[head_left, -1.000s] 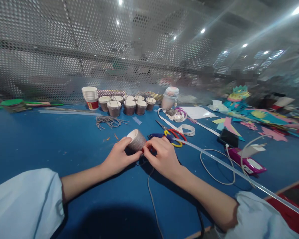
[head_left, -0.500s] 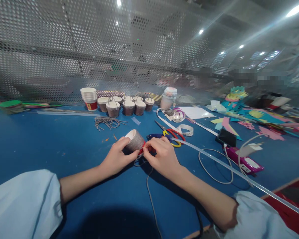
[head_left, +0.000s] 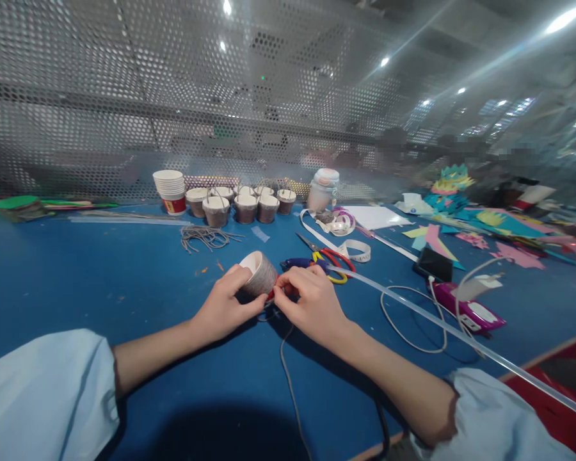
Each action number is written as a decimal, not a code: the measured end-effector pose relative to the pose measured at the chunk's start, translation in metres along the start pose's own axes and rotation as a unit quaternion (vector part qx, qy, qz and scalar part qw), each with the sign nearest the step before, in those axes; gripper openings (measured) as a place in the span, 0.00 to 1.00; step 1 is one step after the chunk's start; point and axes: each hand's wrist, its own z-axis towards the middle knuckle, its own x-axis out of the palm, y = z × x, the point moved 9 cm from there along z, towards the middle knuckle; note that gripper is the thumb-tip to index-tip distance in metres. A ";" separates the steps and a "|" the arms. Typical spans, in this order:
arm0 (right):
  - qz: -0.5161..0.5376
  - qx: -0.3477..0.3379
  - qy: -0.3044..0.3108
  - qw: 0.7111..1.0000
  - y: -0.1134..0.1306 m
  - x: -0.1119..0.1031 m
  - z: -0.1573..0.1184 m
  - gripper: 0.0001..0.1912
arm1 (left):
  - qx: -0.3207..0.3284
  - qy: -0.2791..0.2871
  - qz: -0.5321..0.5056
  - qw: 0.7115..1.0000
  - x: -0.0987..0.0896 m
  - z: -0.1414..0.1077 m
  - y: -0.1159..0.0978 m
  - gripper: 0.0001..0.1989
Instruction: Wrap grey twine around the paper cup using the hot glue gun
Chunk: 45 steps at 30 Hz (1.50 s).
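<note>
You have one cup (head_left: 260, 276) between your two hands, tipped over in front of you above the blue table (head_left: 100, 275), its white mouth facing up and to the left. Grey winding covers most of its side; a bit of red shows at the lower end. Your left hand (head_left: 223, 302) holds it, thumb and fingers closed about the side. Your right hand (head_left: 312, 301) is narrowed to a pinch at the red end, though what lies between those fingertips is hidden. One grey cord (head_left: 292, 384) runs from below the cup toward your edge of the table.

Behind, you have what looks like eight wrapped cups (head_left: 216, 213) — some overlap, so take that count with care — and one stack of paper cups (head_left: 169, 192) to their left. One tangle of cut cords (head_left: 206, 237) lies before them. Just beyond your right hand are one blue glue gun (head_left: 300, 263), with one long clear rod (head_left: 413, 306) slanting away to the right, and red and yellow scissor handles (head_left: 344, 258). Further right sit one black phone (head_left: 433, 266) and one magenta device (head_left: 480, 317); one lidded jar (head_left: 323, 192) stands at the back.

Against a second ago, little differs: the table's things appear slightly further left in your view, and both hands remain at the cup.
</note>
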 end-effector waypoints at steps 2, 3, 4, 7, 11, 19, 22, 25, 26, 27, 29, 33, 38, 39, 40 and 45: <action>-0.002 0.002 0.001 1.000 0.000 -0.001 0.000 0.05 | 0.009 0.000 0.001 1.000 0.000 0.000 -0.003 0.11; -0.004 0.001 0.000 1.000 0.001 -0.002 0.000 0.05 | 0.012 0.000 0.001 1.000 0.000 0.000 -0.004 0.11; -0.006 0.000 -0.002 1.000 0.001 -0.003 0.000 0.05 | 0.013 0.001 0.002 1.000 0.000 0.000 -0.005 0.12; -0.013 -0.006 -0.006 1.000 0.002 -0.004 0.000 0.05 | 0.013 0.004 0.006 1.000 0.000 0.000 -0.005 0.12; -0.013 -0.006 -0.009 1.000 0.001 -0.005 -0.001 0.06 | 0.009 0.009 -0.001 1.000 0.001 0.000 -0.003 0.10; 0.056 0.047 0.006 0.997 -0.006 -0.010 0.000 0.08 | -0.076 0.030 -0.084 0.993 0.001 0.000 0.012 0.08; 0.104 0.062 0.011 0.993 -0.008 -0.010 -0.002 0.08 | -0.110 0.035 -0.133 0.984 0.002 -0.001 0.020 0.10; 0.111 0.044 0.012 0.993 -0.005 -0.010 -0.003 0.05 | -0.144 0.032 -0.229 0.962 0.006 -0.004 0.031 0.12; 0.103 0.033 0.013 0.994 -0.002 -0.009 -0.003 0.04 | -0.151 0.026 -0.259 0.954 0.007 -0.005 0.034 0.12; 0.093 0.022 0.016 0.995 0.000 -0.007 -0.004 0.06 | -0.156 0.017 -0.283 0.946 0.008 -0.005 0.037 0.12; 0.078 0.011 0.031 0.996 0.002 -0.002 -0.005 0.13 | -0.166 -0.002 -0.316 0.934 0.008 -0.006 0.042 0.12; 0.086 0.030 0.067 0.994 -0.001 0.009 -0.008 0.20 | -0.185 -0.003 -0.345 0.920 0.011 -0.006 0.046 0.09; 0.100 0.039 0.063 0.992 -0.003 0.009 -0.009 0.19 | -0.189 0.014 -0.300 0.935 0.011 -0.005 0.040 0.10; 0.101 0.038 0.062 0.992 -0.003 0.009 -0.009 0.19 | -0.193 0.013 -0.293 0.936 0.011 -0.006 0.040 0.10; 0.102 0.037 0.061 0.992 -0.003 0.009 -0.009 0.19 | -0.197 0.010 -0.288 0.937 0.010 -0.006 0.040 0.10; 0.101 0.035 0.058 0.993 -0.003 0.009 -0.009 0.19 | -0.216 0.001 -0.274 0.937 0.009 -0.005 0.040 0.10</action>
